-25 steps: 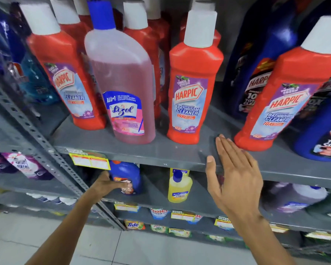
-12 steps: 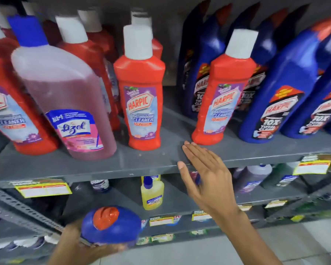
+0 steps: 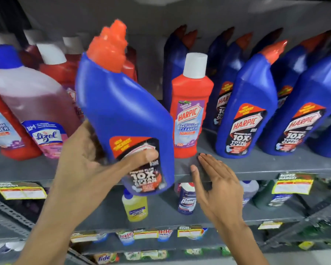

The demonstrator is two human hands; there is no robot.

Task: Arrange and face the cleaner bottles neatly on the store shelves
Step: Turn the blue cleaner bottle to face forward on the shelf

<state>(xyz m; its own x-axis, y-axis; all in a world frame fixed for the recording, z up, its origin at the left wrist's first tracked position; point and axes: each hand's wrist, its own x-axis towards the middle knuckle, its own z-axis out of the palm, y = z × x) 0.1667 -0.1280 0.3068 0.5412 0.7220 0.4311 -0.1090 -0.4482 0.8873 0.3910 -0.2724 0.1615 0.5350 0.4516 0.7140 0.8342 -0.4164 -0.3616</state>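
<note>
Head view: your left hand (image 3: 88, 161) is wrapped around the lower body of a glossy blue plastic Harpic bottle with an angled, ribbed orange cap (image 3: 122, 115), thumb pressed across its black-and-red label, fingers behind it. Bottle is off the shelf, held in front of the shelf lip, tilted with the cap leaning to the right, label facing you.

Your right hand (image 3: 216, 184) is open and flat, fingers straight and together, holding nothing. Fingertips lie on the front edge of the matte grey metal shelf (image 3: 266, 165), just below the base of a red plastic Harpic bathroom cleaner bottle with a white cylindrical cap (image 3: 190, 109). That one stands upright, purple label forward.

To its right stands a row of blue duck-neck Harpic bottles (image 3: 245, 111), smooth shiny plastic, orange caps slanting right, labels mostly forward, more ranks behind in shadow.

Left of the held bottle: a translucent rounded Lizol bottle with pink liquid and a blue cap (image 3: 33, 104), leaning left in the wide-angle view, then more red white-capped bottles (image 3: 6, 127) beside and behind it; motion blur softens them.

Yellow-and-red paper price tags (image 3: 292, 183) hang on the shelf lip. On the shelf below sit a small yellow squat bottle with a blue cap (image 3: 135, 207) and a white-and-blue Domex bottle (image 3: 186, 199).
</note>
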